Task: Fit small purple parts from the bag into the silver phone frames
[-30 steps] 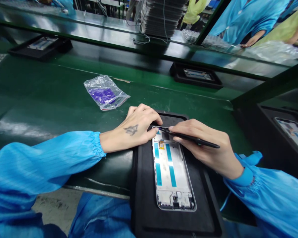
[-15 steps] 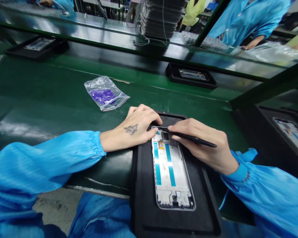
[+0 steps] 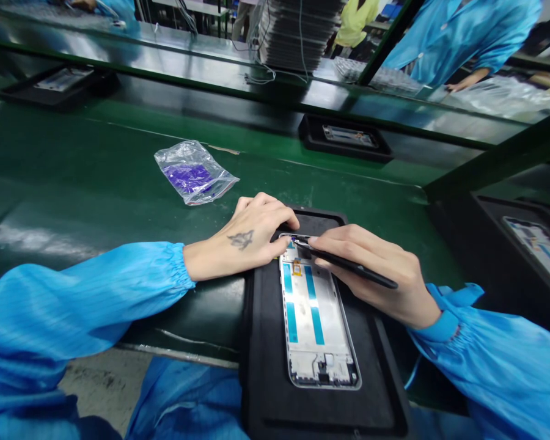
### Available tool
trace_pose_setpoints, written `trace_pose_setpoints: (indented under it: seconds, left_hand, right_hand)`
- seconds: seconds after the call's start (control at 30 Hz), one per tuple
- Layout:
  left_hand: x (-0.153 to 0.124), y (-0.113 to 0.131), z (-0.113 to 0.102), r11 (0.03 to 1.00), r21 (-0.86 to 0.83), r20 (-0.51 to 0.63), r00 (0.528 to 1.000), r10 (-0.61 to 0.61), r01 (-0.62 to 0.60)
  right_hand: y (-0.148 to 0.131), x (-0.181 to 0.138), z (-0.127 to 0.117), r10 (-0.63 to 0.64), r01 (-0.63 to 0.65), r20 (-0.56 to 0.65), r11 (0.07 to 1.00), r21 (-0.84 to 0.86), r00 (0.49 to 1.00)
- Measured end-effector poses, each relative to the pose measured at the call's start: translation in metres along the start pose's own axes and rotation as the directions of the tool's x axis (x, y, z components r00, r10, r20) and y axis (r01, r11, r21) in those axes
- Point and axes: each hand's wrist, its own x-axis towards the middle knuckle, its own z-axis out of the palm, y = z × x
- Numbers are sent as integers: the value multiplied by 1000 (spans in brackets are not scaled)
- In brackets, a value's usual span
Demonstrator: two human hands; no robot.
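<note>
A phone frame (image 3: 318,318) with blue strips lies face-up in a black tray (image 3: 266,366) at the near edge of the green belt. My left hand (image 3: 245,238) rests on the tray's top left corner, fingers curled down, fingertips pressing the frame's upper left corner. My right hand (image 3: 376,272) pinches black tweezers (image 3: 348,264); their tip touches the top edge of the frame, beside my left fingertips.
A clear plastic bag (image 3: 193,171) with purple contents lies on the green belt (image 3: 73,159). More black trays with frames sit at back left (image 3: 55,85), back centre (image 3: 346,137) and right (image 3: 531,244). Stacked trays (image 3: 297,30) and other people in blue and yellow coats (image 3: 453,36) stand behind.
The trays on the far belt have drifted left. My right hand tilted slightly, its tweezer tip staying at the frame's top edge. My left hand has not moved.
</note>
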Motion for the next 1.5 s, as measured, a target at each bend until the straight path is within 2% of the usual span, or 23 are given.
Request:
trace_pose_setpoints:
  seconds: [0.13,0.33,0.63,0.73,0.83,0.97,1.2,1.27,1.37,1.43,1.5]
  left_hand:
    - [0,0,0,1000,0,-2,1000,2,-2]
    - [0,0,0,1000,-10,8,1000,6,-6]
    - [0,-3,1,1000,2,-18,1000,17,-17]
    - [0,-7,1,996,24,-67,993,93,-91]
    - [1,-12,3,969,147,-98,971,216,-200]
    - [1,-14,6,916,295,-72,950,304,-271]
    - [2,-11,4,901,327,-26,950,312,-287]
    - [3,-9,2,936,243,-44,961,274,-256]
    - [3,-4,-2,988,13,-76,986,151,-151]
    - [4,-1,-4,991,-108,-81,994,75,-84]
    - [3,2,-6,987,-152,-87,995,40,-53]
  right_hand:
    - [2,1,3,95,-89,-60,992,87,994]
    - [10,5,1,336,-315,-90,930,191,938]
    - [9,10,1,489,-443,-53,826,348,870]
    - [12,9,0,572,-498,-39,744,446,819]
    - [15,7,1,640,-529,-19,652,544,768]
    - [16,7,4,672,-533,5,582,614,740]
    - [10,8,3,639,-523,-22,648,553,769]
    - [6,9,1,612,-507,-55,699,504,789]
    - [-2,9,-3,558,-452,-128,768,454,820]
    - [-7,9,-4,513,-406,-181,812,419,839]
    - [-9,8,-4,461,-369,-215,857,361,861]
